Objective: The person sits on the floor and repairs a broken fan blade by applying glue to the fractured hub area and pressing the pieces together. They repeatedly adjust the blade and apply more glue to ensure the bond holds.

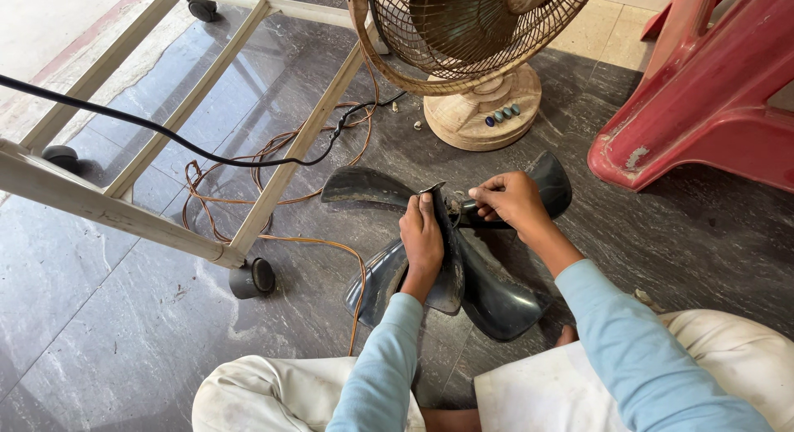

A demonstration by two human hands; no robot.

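A: Hands first, please, in the head view.

B: Left hand (423, 238) is closed around one blade of a dark grey fan blade assembly (451, 246), thumb pressed on the blade's upper edge. Right hand (511, 200) is curled at the assembly's hub, fingertips (480, 194) pinching something there; what they pinch is too small to tell. Both arms wear light blue sleeves, above knees in cream trousers.

A: Where does the assembly sit?

B: On the dark stone floor (124, 316), about the middle of it, just in front of the person's knees.

A: And around it?

B: Near the floor's far edge stands a table fan (471, 43), with wire cage and round cream base. A red plastic chair (711, 93) is at the far right corner. A cream metal frame on castors (165, 151) fills the left side, with an orange cable (273, 192) coiled under it and a black cable (165, 134) crossing over it.
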